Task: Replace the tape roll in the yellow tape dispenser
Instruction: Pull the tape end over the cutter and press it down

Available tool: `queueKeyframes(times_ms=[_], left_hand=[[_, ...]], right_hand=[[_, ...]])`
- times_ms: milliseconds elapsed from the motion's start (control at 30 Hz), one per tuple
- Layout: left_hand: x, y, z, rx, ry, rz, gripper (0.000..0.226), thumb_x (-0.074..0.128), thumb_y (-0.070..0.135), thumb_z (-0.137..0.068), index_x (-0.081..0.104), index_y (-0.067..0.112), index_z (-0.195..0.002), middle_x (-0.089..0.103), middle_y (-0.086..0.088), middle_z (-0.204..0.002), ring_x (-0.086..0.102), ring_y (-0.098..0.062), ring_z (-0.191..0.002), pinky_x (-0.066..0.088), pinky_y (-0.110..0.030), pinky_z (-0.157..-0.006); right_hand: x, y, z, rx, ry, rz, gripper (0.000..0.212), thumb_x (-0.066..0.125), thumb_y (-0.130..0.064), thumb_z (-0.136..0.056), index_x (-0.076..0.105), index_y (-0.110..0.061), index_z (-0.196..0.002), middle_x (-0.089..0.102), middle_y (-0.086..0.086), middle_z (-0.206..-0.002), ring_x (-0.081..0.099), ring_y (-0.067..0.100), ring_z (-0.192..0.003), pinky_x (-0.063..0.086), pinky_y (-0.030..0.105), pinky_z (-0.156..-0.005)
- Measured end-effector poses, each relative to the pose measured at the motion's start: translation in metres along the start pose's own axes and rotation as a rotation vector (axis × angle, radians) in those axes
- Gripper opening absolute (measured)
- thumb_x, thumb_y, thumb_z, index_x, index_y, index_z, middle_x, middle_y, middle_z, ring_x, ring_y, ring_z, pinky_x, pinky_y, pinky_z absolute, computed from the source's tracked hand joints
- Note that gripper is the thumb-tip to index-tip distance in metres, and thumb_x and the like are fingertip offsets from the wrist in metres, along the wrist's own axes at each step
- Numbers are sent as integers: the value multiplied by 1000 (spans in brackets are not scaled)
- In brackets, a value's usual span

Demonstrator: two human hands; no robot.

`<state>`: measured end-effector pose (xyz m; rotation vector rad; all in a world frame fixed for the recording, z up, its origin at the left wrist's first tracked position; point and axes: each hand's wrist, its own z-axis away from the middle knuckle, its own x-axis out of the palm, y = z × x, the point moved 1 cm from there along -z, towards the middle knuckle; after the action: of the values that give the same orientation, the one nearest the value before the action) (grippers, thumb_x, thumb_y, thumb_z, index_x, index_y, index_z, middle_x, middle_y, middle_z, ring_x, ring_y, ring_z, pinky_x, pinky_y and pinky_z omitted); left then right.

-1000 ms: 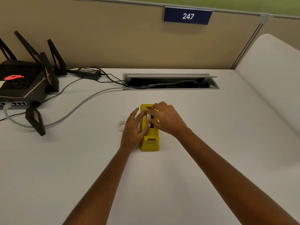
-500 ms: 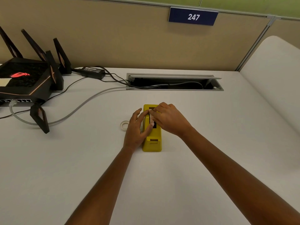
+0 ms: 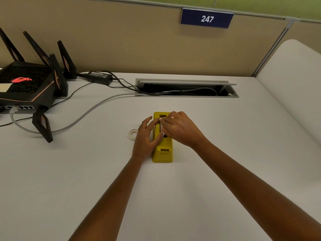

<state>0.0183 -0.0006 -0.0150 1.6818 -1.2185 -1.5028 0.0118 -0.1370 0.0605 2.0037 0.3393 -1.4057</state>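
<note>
At frame centre, the yellow dispenser [image 3: 163,150] holds a pale roll [image 3: 160,126], pinched by both hands' [image 3: 145,139] [image 3: 180,128] closed grips; a spare ring [image 3: 133,134] lies left.

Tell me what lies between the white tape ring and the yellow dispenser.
In the head view, only the left hand lies between the tape ring and the yellow tape dispenser.

1. Matt yellow plastic, smooth: tape dispenser [image 3: 163,154].
2. Smooth, matt white laminate: desk [image 3: 225,153].
3. Matt black plastic: router [image 3: 27,87].
4. Brushed grey metal: cable tray [image 3: 184,82].
5. Woven beige cloth: partition [image 3: 130,46].
6. Pale, slightly glossy: tape roll [image 3: 132,134].
</note>
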Motion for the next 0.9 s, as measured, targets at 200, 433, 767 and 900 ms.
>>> queueKeyframes(times_ms=[200,433,767,900], left_hand=[[1,-1,-1,-6,-3,5,73,44,64,-73,39,20,-132,37,-10,-144,35,-25,-132,36,-45,-108],[2,-3,-2,2,6,8,59,49,42,-78,40,20,-132,38,-10,-143,36,-25,-131,36,-44,-107],[1,-3,-2,7,-1,9,59,49,42,-78,40,18,-132,39,-11,-143,36,-25,-131,36,-47,-108],[0,-2,-2,15,1,18,62,46,50,-78,39,20,-132,39,-11,-142,36,-25,-131,36,-47,-108]], right_hand=[[2,3,0,-52,107,25,42,81,-31,-62,68,-9,-94,76,5,-87,70,22,-80,57,29,-62],[7,2,1,-89,199,98,41,80,-32,-64,68,-8,-95,76,2,-87,70,19,-82,57,25,-63],[13,2,3,-101,272,72,42,82,-27,-62,68,-5,-95,76,4,-87,70,20,-81,59,25,-62],[13,5,3,-109,264,0,39,79,-23,-67,66,-2,-97,76,9,-89,69,26,-82,60,30,-61]])
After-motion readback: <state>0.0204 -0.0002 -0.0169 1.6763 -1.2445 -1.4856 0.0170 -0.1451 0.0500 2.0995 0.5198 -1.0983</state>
